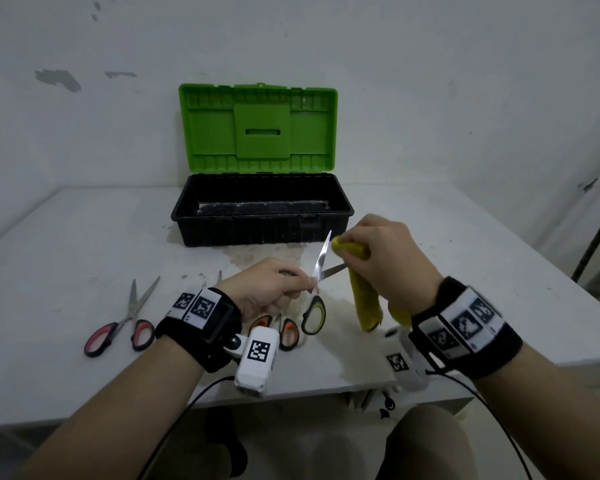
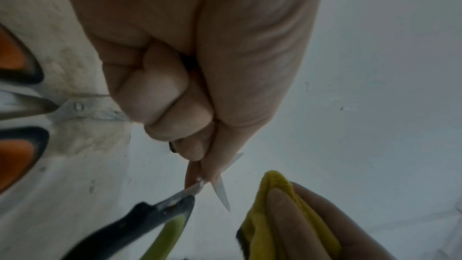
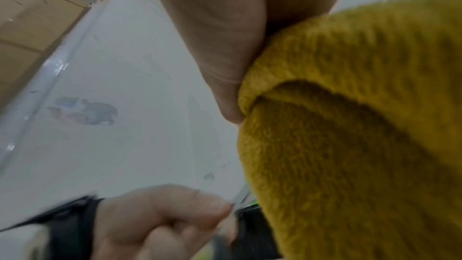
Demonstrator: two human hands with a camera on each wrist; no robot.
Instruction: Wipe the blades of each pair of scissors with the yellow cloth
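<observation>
Scissors (image 1: 317, 278), green-handled, blades apart, held above the table's (image 1: 84, 237) middle in the left hand's (image 1: 267, 289) curled fingers; right hand (image 1: 388, 258) pinches the yellow cloth (image 1: 364, 296). Wiping should run from pivot to tip.

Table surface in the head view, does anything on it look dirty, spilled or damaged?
Yes. A brownish stain marks the white table just in front of the black toolbox, spreading toward the orange-handled scissors. It looks like dried residue.
</observation>
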